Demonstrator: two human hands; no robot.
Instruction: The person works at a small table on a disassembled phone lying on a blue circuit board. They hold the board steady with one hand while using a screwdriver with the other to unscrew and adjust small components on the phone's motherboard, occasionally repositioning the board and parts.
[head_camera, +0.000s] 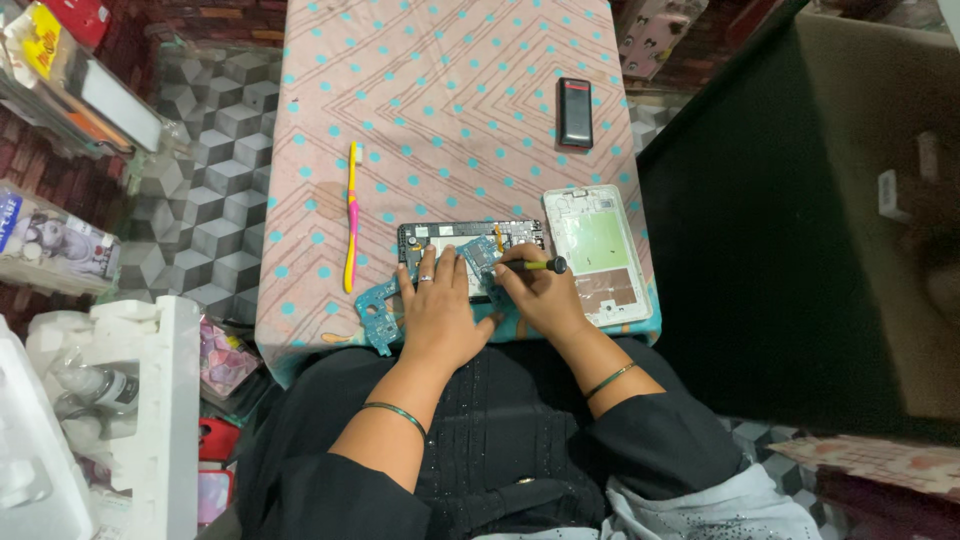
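Down at the lower middle of the frame, both hands work over an opened tablet that lies on a pink cloth with blue dots. The left hand rests flat with fingers spread narrow, pressing on the tablet's near edge and partly covering a blue circuit board that sticks out to its left. The right hand is closed around a screwdriver with a black handle end, its tip pointing left onto another blue board inside the tablet.

Just right of the tablet lies its white back cover, inner side up, with a green patch in the middle. Left of the tablet, a yellow and pink toothbrush lies lengthwise on the cloth, apart from everything else. Toward the upper middle of the frame sits a small black phone, well apart from the hands. White foam packing stands at lower left.
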